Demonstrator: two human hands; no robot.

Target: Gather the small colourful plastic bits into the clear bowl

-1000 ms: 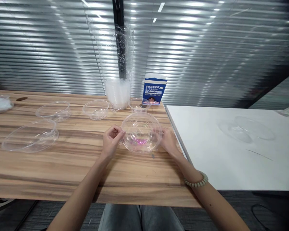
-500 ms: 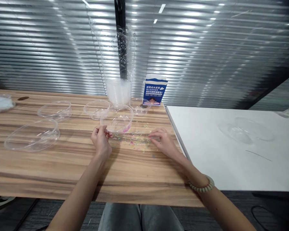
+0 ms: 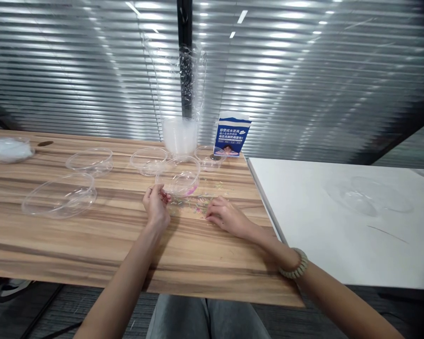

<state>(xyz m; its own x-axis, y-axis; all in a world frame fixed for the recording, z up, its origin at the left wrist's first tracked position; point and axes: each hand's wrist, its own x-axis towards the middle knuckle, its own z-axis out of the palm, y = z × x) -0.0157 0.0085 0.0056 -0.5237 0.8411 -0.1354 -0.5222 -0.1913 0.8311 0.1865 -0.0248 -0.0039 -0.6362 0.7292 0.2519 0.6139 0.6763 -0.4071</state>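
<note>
My left hand (image 3: 157,205) is closed at the near left edge of a clear plastic bowl (image 3: 193,172), thumb and fingers pinching its rim. Pink bits (image 3: 191,190) show inside this bowl, low on its right side. Just right of it, small colourful strips (image 3: 198,201) lie scattered on the wooden table. Over their near right part is my right hand (image 3: 226,216), fingertips bent down to the tabletop and drawn together. Whatever those fingertips hold is too small to make out.
More clear bowls (image 3: 149,149) (image 3: 59,207) stand left and behind. A stack of plastic tubs (image 3: 180,136) and a blue printed bag (image 3: 233,136) are at the back. Clear lids (image 3: 353,200) lie on the white table (image 3: 321,254), at right. A white plastic bundle (image 3: 9,149) sits far left.
My right hand has moved left and down onto the strips, its fingers closing together. My left hand stays at the bowl. The whole view has shifted slightly.
</note>
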